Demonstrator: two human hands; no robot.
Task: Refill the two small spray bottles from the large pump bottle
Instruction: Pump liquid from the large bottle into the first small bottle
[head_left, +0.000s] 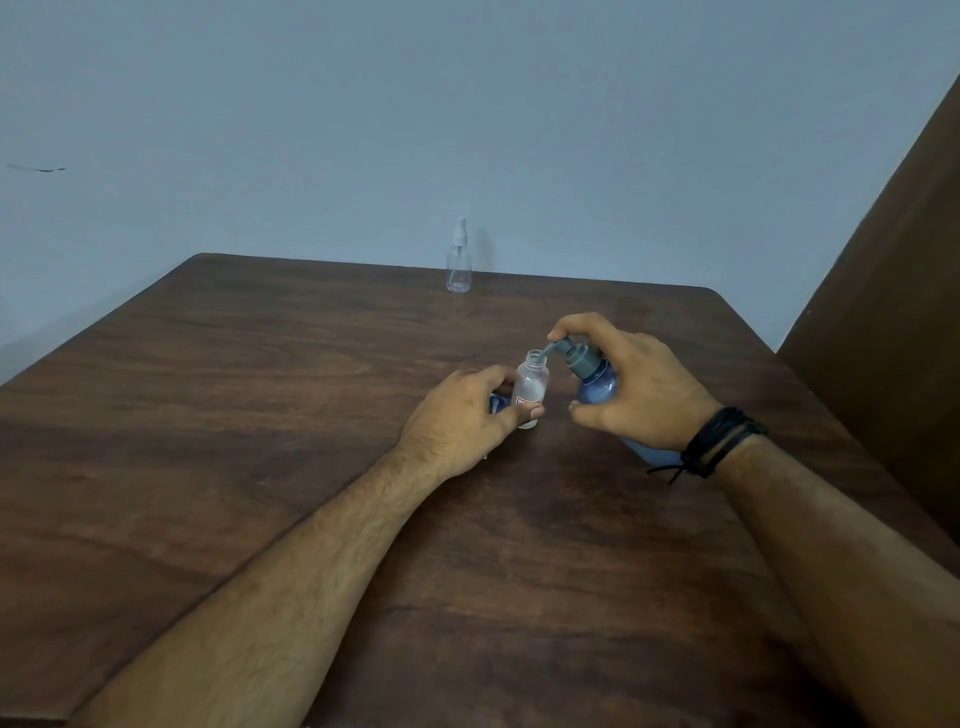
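My left hand (467, 415) grips a small clear bottle (531, 387) with its cap off, upright at the middle of the wooden table (260, 441). Something blue (497, 402) shows between that hand's fingers. My right hand (631, 395) holds the large blue pump bottle (597, 387), tilted toward the small one, with a finger on top of the grey pump head (574, 356). The pump's nozzle tip sits at the small bottle's open mouth. A second small clear spray bottle (459, 260), with its white sprayer on, stands at the table's far edge.
A pale blue wall rises behind the table. A brown panel (893, 312) stands at the right side. A black cord bracelet (711, 441) is on my right wrist.
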